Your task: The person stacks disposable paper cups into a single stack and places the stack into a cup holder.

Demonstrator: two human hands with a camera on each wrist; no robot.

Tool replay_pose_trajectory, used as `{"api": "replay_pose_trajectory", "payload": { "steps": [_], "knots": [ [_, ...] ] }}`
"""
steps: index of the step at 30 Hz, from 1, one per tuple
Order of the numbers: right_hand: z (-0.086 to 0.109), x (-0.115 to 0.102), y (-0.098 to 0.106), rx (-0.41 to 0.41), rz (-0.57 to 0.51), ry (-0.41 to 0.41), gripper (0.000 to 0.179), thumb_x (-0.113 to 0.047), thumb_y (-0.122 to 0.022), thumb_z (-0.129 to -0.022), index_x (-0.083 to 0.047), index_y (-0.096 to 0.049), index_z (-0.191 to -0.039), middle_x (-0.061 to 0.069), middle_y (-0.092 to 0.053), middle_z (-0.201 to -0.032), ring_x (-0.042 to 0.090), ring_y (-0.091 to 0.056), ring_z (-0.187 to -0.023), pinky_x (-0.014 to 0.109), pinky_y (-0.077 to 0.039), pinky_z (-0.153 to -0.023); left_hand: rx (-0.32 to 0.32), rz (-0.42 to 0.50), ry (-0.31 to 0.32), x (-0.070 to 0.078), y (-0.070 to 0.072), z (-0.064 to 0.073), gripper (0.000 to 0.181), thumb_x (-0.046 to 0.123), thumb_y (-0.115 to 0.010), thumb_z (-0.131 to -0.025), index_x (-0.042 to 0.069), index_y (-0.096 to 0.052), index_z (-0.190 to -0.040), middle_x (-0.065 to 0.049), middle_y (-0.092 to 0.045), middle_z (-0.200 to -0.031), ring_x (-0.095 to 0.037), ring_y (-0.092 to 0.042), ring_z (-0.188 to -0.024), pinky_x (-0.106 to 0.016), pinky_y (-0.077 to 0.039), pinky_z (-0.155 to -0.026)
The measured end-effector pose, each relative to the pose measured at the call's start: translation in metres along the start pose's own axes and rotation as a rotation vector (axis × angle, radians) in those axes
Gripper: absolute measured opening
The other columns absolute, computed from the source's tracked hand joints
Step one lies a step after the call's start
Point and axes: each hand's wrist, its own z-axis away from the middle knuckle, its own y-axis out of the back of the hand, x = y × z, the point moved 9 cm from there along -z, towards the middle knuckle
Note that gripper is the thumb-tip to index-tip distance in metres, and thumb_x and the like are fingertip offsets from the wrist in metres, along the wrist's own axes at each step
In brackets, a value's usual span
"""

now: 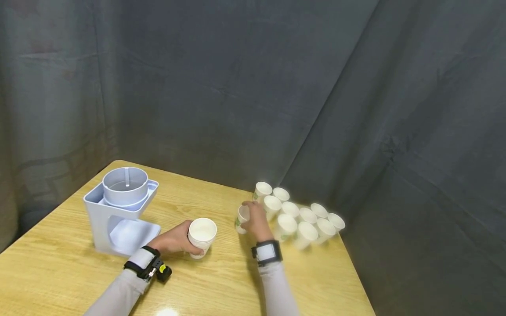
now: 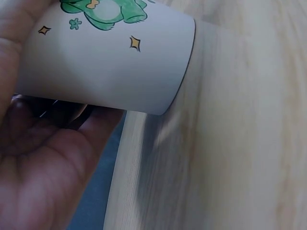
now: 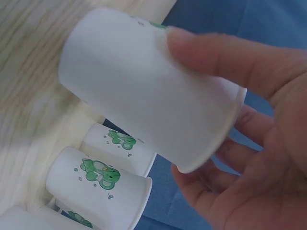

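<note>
My left hand (image 1: 178,239) grips a stack of white paper cups (image 1: 202,239) from its left side, rims upward. In the left wrist view, the outer cup (image 2: 120,62) carries a green cartoon animal and small stars. My right hand (image 1: 258,222) holds a single paper cup (image 1: 242,218) at the left edge of a group of cups (image 1: 290,210). The right wrist view has the thumb lying along this cup (image 3: 144,81), with the other fingers near its rim. Two printed cups (image 3: 98,179) stand just beyond it.
A pale plastic stand (image 1: 96,219) with a round grey container (image 1: 125,186) on top is on the left of the wooden table (image 1: 197,289). Dark curtains (image 1: 237,87) hang behind the table and on both sides. The cup group lies near the table's far right edge.
</note>
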Motion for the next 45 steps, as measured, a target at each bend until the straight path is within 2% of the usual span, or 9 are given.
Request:
{"api": "replay_pose_trajectory", "payload": {
  "steps": [5,11,15,18,24,29,36,41,45],
  "knots": [
    [0.004,0.0,-0.001,-0.043,-0.065,-0.007,0.074,0.005,-0.091,-0.054,0.003,-0.064,-0.123,0.024,-0.061,-0.121,0.041,-0.058,-0.111,0.055,-0.049,-0.098,-0.001,-0.001,-0.003,0.0,0.001,0.0,0.068,0.012,-0.09,-0.07,-0.006,-0.057,-0.127,-0.009,-0.07,-0.11,-0.024,-0.063,-0.104,-0.044,-0.047,-0.095],
    [0.006,-0.001,-0.007,-0.114,-0.127,0.006,0.075,-0.004,-0.093,-0.06,0.001,-0.063,-0.129,0.019,-0.061,-0.122,0.036,-0.059,-0.11,0.052,-0.05,-0.098,-0.002,0.006,-0.001,0.001,0.001,0.001,0.068,0.011,-0.09,-0.07,-0.006,-0.057,-0.128,-0.01,-0.069,-0.111,-0.024,-0.063,-0.105,-0.044,-0.047,-0.095],
    [0.007,-0.003,-0.008,-0.119,-0.122,0.04,0.076,-0.008,-0.094,-0.061,0.0,-0.063,-0.129,0.018,-0.062,-0.122,0.034,-0.06,-0.11,0.051,-0.049,-0.099,-0.013,0.019,-0.01,0.002,0.0,0.001,0.068,0.011,-0.089,-0.071,-0.006,-0.057,-0.128,-0.01,-0.069,-0.112,-0.025,-0.063,-0.106,-0.045,-0.047,-0.096],
    [0.007,-0.005,-0.008,-0.119,-0.117,0.057,0.075,-0.015,-0.094,-0.065,-0.001,-0.061,-0.132,0.017,-0.061,-0.123,0.033,-0.06,-0.112,0.05,-0.049,-0.1,-0.014,0.022,-0.011,0.002,0.0,0.001,0.067,0.01,-0.089,-0.071,-0.006,-0.057,-0.128,-0.01,-0.069,-0.112,-0.025,-0.063,-0.106,-0.045,-0.047,-0.096],
    [0.008,-0.01,0.001,-0.095,-0.159,0.025,0.075,-0.028,-0.087,-0.077,-0.002,-0.054,-0.14,0.021,-0.053,-0.136,0.036,-0.056,-0.121,0.051,-0.048,-0.103,-0.009,0.023,0.005,0.001,0.0,0.0,0.069,0.01,-0.09,-0.07,-0.006,-0.056,-0.128,-0.01,-0.069,-0.112,-0.024,-0.062,-0.105,-0.044,-0.047,-0.095],
    [0.009,-0.025,0.018,-0.04,-0.205,0.038,0.075,-0.032,-0.084,-0.082,-0.003,-0.052,-0.143,0.021,-0.05,-0.141,0.036,-0.054,-0.125,0.053,-0.047,-0.104,-0.006,0.014,0.004,0.0,0.001,0.0,0.069,0.01,-0.09,-0.07,-0.006,-0.057,-0.128,-0.01,-0.069,-0.112,-0.024,-0.062,-0.105,-0.044,-0.048,-0.095],
    [0.014,-0.052,0.042,0.012,-0.234,0.076,0.075,-0.036,-0.081,-0.085,-0.008,-0.049,-0.147,0.011,-0.051,-0.141,0.028,-0.053,-0.127,0.048,-0.046,-0.106,-0.018,0.03,-0.025,0.002,0.0,0.0,0.065,0.01,-0.089,-0.071,-0.005,-0.058,-0.126,-0.01,-0.069,-0.111,-0.025,-0.063,-0.105,-0.045,-0.047,-0.095],
    [0.021,-0.073,0.054,0.027,-0.285,0.102,0.074,-0.036,-0.082,-0.085,-0.011,-0.05,-0.147,0.008,-0.052,-0.138,0.025,-0.055,-0.122,0.048,-0.05,-0.098,-0.026,0.024,-0.044,0.003,0.0,-0.001,0.064,0.01,-0.089,-0.07,-0.004,-0.059,-0.125,-0.009,-0.069,-0.11,-0.025,-0.063,-0.103,-0.042,-0.048,-0.094],
    [0.025,-0.086,0.053,0.006,-0.305,0.135,0.072,-0.034,-0.083,-0.085,-0.013,-0.05,-0.146,0.006,-0.052,-0.138,0.023,-0.054,-0.121,0.046,-0.049,-0.097,-0.043,0.017,-0.049,0.003,-0.001,-0.001,0.06,0.011,-0.089,-0.071,-0.002,-0.061,-0.122,-0.007,-0.07,-0.108,-0.02,-0.065,-0.1,-0.037,-0.05,-0.092]
  ]
}}
